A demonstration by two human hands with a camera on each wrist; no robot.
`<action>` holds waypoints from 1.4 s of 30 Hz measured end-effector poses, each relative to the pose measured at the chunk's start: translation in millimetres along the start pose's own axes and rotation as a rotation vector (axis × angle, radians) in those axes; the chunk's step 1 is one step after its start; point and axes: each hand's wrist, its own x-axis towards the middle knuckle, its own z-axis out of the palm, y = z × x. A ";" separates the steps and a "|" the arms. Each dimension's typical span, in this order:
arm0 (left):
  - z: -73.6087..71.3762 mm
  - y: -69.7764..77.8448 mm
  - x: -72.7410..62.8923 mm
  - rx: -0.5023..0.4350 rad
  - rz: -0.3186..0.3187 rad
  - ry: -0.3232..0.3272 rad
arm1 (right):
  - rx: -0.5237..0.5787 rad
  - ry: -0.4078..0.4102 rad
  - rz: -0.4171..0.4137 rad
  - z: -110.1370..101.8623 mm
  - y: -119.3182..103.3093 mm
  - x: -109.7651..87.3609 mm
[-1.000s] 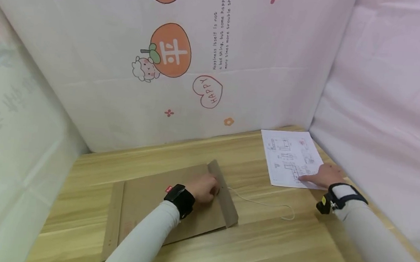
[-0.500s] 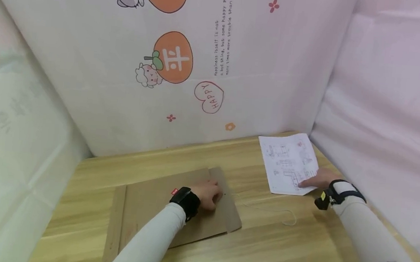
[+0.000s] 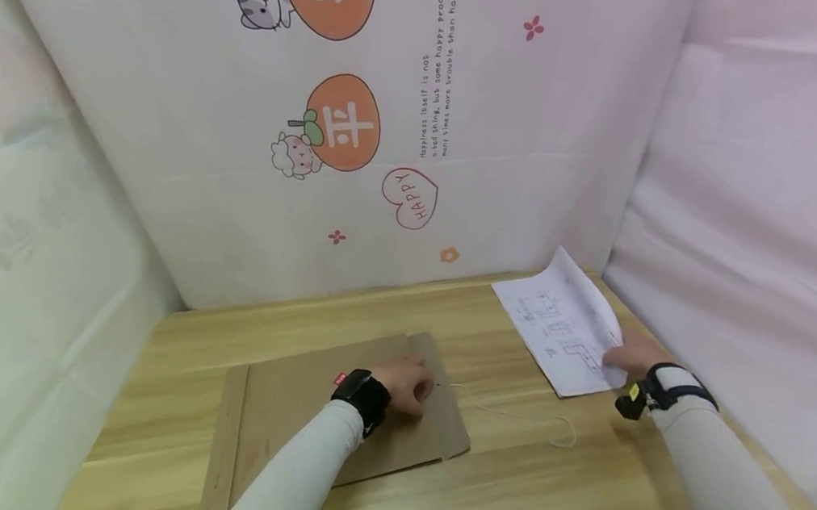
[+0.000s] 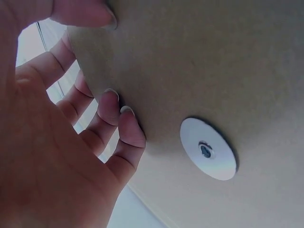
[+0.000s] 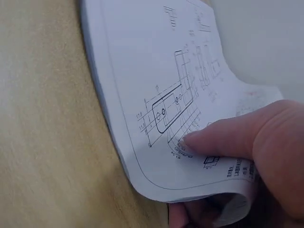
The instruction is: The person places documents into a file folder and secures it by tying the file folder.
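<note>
Saw nearest the left hand (image 3: 404,386) resting curled on the cardboard folder (image 3: 294,391), fingertips touching near a pale disc (image 4: 209,148); could not tell whether pinching or merely pressing; judged best to bear down lightly there, enough to steady without denting; noted a thin string (image 3: 529,417) trailing from the folder across the table (image 3: 519,491); farther out, found the right hand (image 3: 636,354) clamped on the drawing sheets (image 3: 549,320), thumb on the printed face, fingers tucked beneath; judged wise to catch the layers squarely, keep the thumb flat and raise evenly, so as not to crease the bowed paper; could not count the layers caught; placed the grip at the near right edge of the sheets, with most of the spread reaching leftward and away from it, far corner curled up before the curtain (image 3: 491,149).
</note>
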 end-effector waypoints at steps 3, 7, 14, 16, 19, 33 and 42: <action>-3.4 2.5 -1.9 -0.009 -0.014 -0.024 | 0.081 0.004 -0.030 1.2 4.9 -3.4; -2.2 2.3 -0.4 -0.006 0.012 -0.035 | 0.114 0.069 -0.111 7.5 0.5 -20.2; 6.9 -5.4 1.0 -0.056 0.070 -0.035 | 0.247 0.085 -0.229 15.4 -34.4 -54.3; 7.9 -7.9 2.4 -0.078 0.084 -0.034 | 0.276 0.079 -0.266 14.6 -45.0 -60.5; 8.8 -12.8 5.3 -0.096 0.106 -0.029 | 0.286 0.061 -0.290 14.5 -60.0 -67.0; 13.9 -55.3 -11.0 -0.659 0.000 0.032 | 0.209 -0.168 -0.343 26.8 -74.3 -82.7; 6.2 -58.8 -15.4 -0.740 -0.010 0.094 | 0.244 -0.343 -0.387 33.1 -74.4 -85.9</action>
